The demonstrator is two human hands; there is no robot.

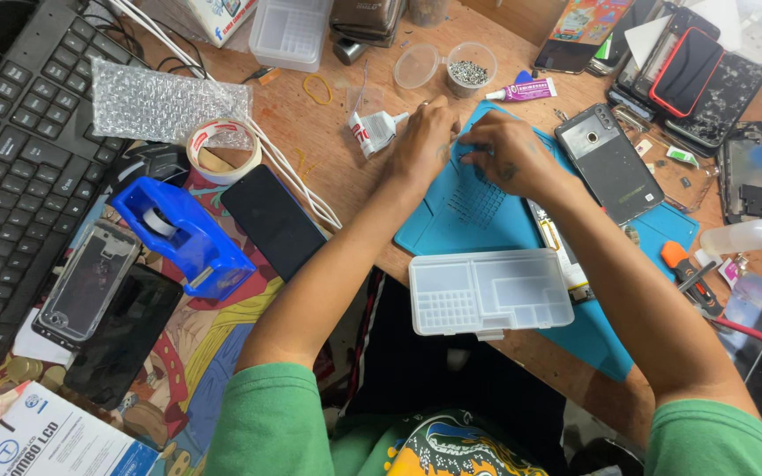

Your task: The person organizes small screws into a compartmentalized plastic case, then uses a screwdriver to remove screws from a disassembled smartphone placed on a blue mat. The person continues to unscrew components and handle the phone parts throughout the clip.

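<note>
Pinched tight, both hands' grip meets on something tiny, unclear what: left hand (422, 141) and right hand (506, 154) touching above the blue mat (451, 220), grey phone (608, 161) just right.

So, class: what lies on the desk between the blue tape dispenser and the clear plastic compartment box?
In the head view, a black phone lies face up between the tape dispenser and the compartment box; the person's left forearm also crosses that stretch.

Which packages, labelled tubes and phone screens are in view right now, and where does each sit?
Glue tube: beyond the hands, white with purple label.
Squeezed tube: by the left hand, white and red.
Dark phone: left of the blue mat, black rectangle, screen off.
Red-framed phone: top right, dark screen.
Printed box: bottom-left corner, blue and white.
Right hand: on the mat.
</note>
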